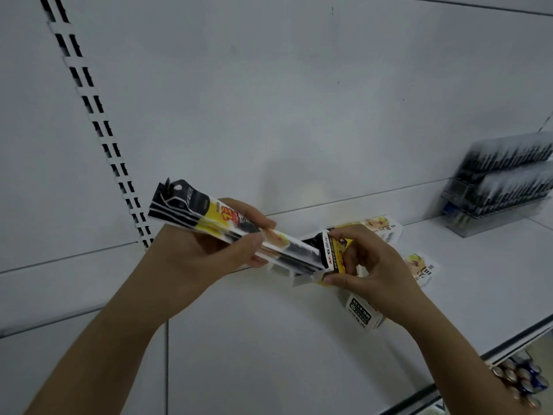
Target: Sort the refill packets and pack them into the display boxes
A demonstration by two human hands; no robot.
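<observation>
My left hand point(209, 250) grips a stack of long refill packets point(206, 215), printed black, yellow and white, slanting from upper left to lower right. Their lower ends sit at the mouth of a display box point(330, 256), which my right hand point(377, 271) holds by its open end with thumb and fingers curled round it. The box's white end with a printed label point(360, 313) shows below my right wrist. Two more packets lie on the white shelf point(478, 280): one behind the box point(377, 226), one to the right of my hand point(423, 268).
A clear tiered rack of black pens point(502, 181) stands at the shelf's back right. A slotted upright point(89, 106) runs down the white back wall at left. Below the shelf's front edge at the lower right are small cylindrical items point(520, 381).
</observation>
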